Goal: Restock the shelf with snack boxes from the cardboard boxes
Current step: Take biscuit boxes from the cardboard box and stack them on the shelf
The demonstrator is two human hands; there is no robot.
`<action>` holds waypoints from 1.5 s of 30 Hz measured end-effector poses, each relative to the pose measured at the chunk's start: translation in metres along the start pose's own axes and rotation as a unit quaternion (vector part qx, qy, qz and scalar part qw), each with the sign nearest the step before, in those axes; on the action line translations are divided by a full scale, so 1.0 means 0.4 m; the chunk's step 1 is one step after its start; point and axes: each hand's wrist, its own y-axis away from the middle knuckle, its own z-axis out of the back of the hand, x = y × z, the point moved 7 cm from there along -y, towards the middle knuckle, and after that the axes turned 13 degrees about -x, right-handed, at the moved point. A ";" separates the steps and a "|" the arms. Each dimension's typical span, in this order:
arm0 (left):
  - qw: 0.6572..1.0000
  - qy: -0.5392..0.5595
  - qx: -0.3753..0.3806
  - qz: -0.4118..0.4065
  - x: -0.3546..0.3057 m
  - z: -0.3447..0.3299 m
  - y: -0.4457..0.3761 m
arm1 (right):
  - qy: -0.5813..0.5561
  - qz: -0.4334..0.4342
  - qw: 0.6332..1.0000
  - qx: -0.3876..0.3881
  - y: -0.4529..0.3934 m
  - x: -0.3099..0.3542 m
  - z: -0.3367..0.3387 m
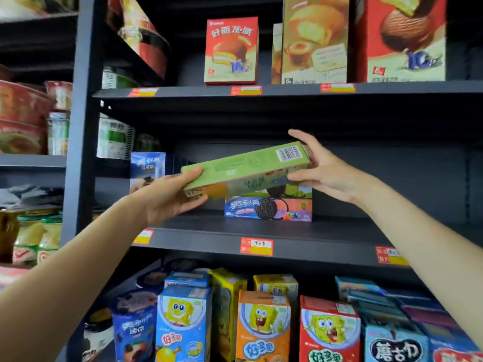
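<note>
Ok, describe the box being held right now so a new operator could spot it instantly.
Find the dark middle shelf, the one with mostly bare board. Just above the blue cookie box lying there, a long green box is held tilted in the air, the left hand gripping its lower end and the right hand at its upper end. It alone is green, with a barcode facing up.

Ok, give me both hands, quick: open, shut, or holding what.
Left hand: grips the lower end of the green box.
Right hand: holds the box's barcode end, fingers fairly straight.
</note>
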 end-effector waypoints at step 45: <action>0.965 -0.232 -0.086 -0.083 0.122 -0.176 -0.269 | 0.326 -0.133 0.910 -0.218 -0.120 -0.254 0.148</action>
